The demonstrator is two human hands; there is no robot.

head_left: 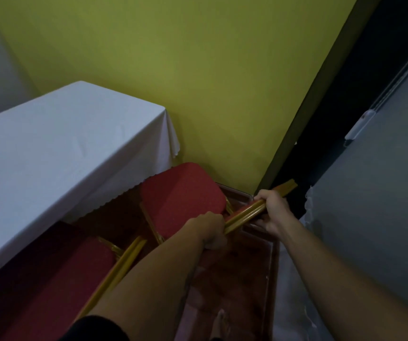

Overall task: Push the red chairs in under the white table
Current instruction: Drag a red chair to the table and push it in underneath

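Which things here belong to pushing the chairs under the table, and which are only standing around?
Job: far red chair, held by left hand and right hand; near red chair; white table.

Not job: green wall, grey panel.

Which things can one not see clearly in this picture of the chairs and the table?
Head view only:
- Legs of the white table: hidden by its cloth.
- Front edge of the red chair seat: tucked under the cloth hem, so depth is unclear.
- Second chair: dark, cut off by the bottom edge.
- Chair back's gold top rail: partly covered by left hand and right hand.
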